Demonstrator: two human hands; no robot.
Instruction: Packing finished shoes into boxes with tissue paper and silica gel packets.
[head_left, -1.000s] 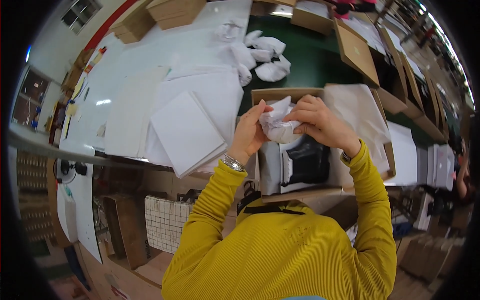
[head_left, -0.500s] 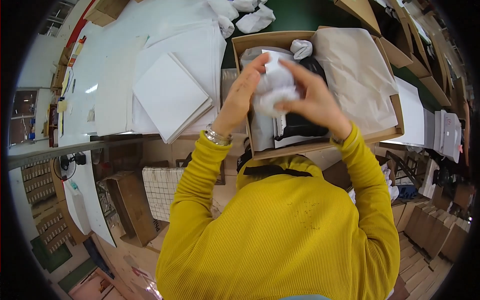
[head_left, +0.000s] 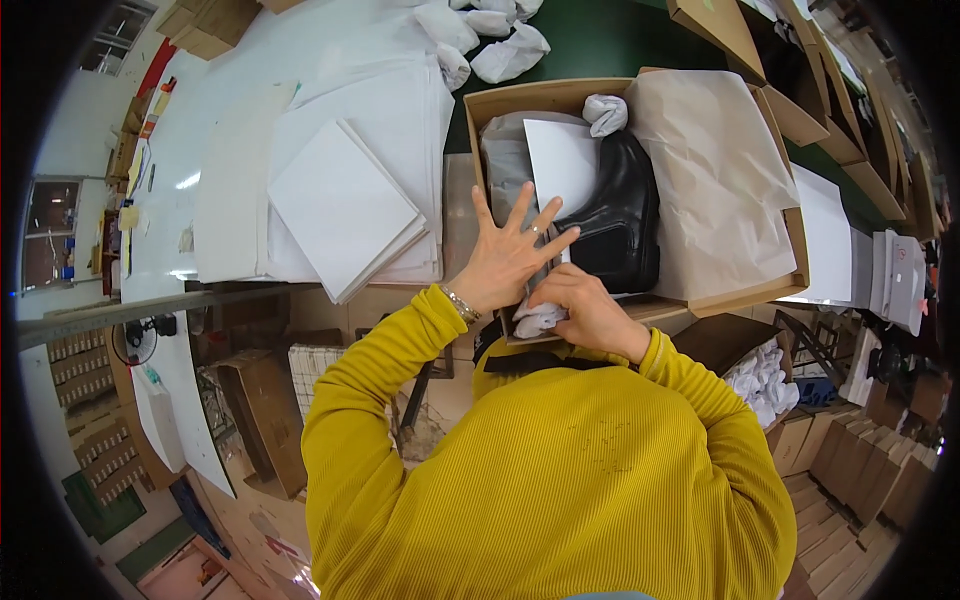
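Note:
A black boot [head_left: 625, 215] lies in an open cardboard box [head_left: 640, 312], with a white card [head_left: 558, 165] beside it and grey tissue along the left side. My right hand [head_left: 583, 308] closes on a crumpled wad of white paper [head_left: 538, 319] at the box's near left corner. Spread wide, my left hand [head_left: 515, 245] is over the left part of the box, fingers apart and holding nothing. Another white paper ball [head_left: 605, 114] sits at the far end, by the top of the boot. Beige wrapping paper [head_left: 710, 180] folds out over the right side.
Stacked white sheets [head_left: 345, 205] lie on the table left of the box. Several white paper wads [head_left: 510, 52] rest on the green surface beyond it. Open cardboard boxes [head_left: 810, 90] stand at the far right, and a carton of crumpled paper [head_left: 765, 380] is below the table.
My right hand has carried the white paper wad from above the box's middle down to its near left corner. My left hand has come nearer and spread its fingers, uncovering the boot and card.

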